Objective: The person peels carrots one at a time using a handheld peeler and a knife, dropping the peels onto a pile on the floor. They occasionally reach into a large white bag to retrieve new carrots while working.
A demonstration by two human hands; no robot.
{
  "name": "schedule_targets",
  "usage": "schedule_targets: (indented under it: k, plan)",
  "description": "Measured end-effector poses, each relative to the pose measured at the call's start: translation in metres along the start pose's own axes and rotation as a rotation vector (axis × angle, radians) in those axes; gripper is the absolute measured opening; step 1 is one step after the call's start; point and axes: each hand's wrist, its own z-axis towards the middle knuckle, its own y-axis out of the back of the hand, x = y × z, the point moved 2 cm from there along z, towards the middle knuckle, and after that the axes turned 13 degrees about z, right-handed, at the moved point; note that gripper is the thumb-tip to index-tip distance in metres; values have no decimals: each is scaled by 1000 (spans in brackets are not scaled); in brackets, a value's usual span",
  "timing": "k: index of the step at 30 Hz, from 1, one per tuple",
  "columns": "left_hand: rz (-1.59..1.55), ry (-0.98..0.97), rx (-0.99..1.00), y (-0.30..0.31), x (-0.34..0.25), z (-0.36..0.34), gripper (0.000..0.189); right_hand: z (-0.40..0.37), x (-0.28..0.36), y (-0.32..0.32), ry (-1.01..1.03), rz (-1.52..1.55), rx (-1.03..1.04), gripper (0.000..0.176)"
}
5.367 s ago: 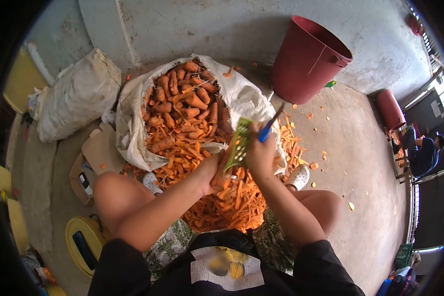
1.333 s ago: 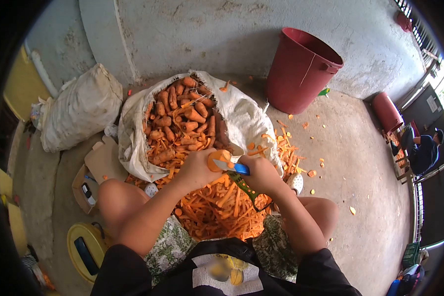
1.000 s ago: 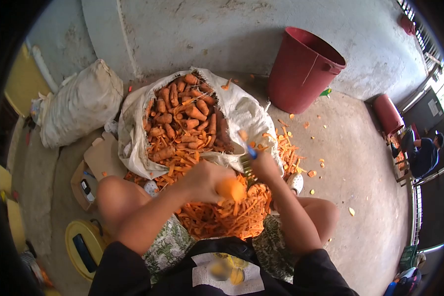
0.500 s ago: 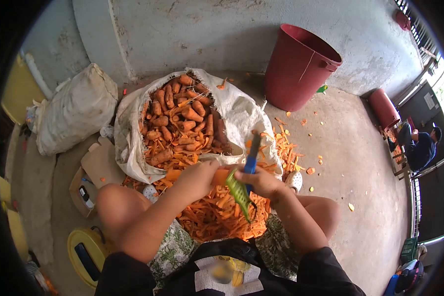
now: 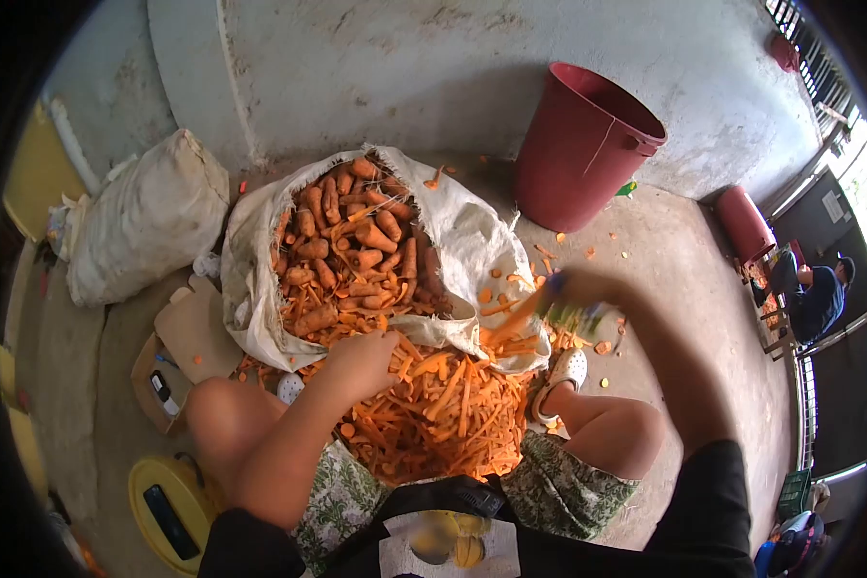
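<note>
My right hand, smeared by motion, is raised at the right edge of the white sack. A long orange peeled carrot sticks out from it to the lower left, and a green and blue peeler is a blur in the same grip. My left hand is curled low over the left side of a heap of carrot peelings; its fingertips point down and anything inside them is hidden. Beyond both hands, the open white sack holds many unpeeled carrots.
A tall red bin stands by the wall. To the left are a full white sack, a cardboard box and a yellow lid with a phone on it. Loose peelings dot the floor. Another person sits far right.
My right hand has swung away from my left, up and to the right, taking the carrot and peeler with it. My left hand has let go of the carrot and dropped slightly.
</note>
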Motion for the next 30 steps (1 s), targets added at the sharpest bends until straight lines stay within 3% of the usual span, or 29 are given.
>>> schedule_targets:
  k: [1,2,3,4,5,6,9,10,11,12,13,14,15,17,19,22,24,27,29,30]
  plan:
    - [-16,14,19,0,1,-1,44,5,-20,58,100,-178,-141,20]
    - [-18,12,17,-2,1,0,44,-23,-1,105,2,83,-377,20]
    - [-50,-15,39,-6,2,1,46,-20,-30,172,405,72,-447,19]
    - [-80,-42,60,-8,1,1,48,-60,12,179,295,191,-814,19]
    - [-79,-44,53,-8,0,0,48,-72,8,215,443,-88,-1053,22]
    - [-72,-46,58,-7,-1,0,47,-87,18,212,517,53,-1199,23]
    - [-58,-51,52,-10,-1,1,47,-93,44,166,445,-19,-1253,22]
    - [-54,-53,40,-10,1,3,47,-75,22,170,490,18,-1141,20]
    - [-51,-51,38,-8,1,3,47,-71,31,135,480,20,-1212,16]
    - [-42,-45,53,-8,0,3,47,-55,14,124,509,154,-1008,13]
    - [-35,-36,70,-9,-1,3,48,-55,25,91,363,50,-1026,9]
    - [-39,-29,74,-9,-2,3,48,-49,22,63,437,226,-997,6]
    - [-36,-21,108,-10,-1,5,48,-37,4,51,309,87,-996,5]
    - [-25,-10,149,-15,1,6,47,-13,-22,18,324,231,-930,10]
    - [14,-32,50,-17,1,8,47,12,-53,-2,300,106,-784,20]
    - [-59,-56,113,-16,0,9,47,23,-61,-24,428,2,-763,23]
    - [-52,-41,154,-20,1,16,45,27,-67,-33,3,248,-579,27]
    - [-24,25,238,-45,12,42,41,33,-60,-44,-26,-152,-576,27]
    - [-4,68,269,-77,23,69,39,41,-61,-52,27,-159,-511,26]
    - [-32,115,145,-97,29,82,36,45,-60,-51,84,-169,-451,26]
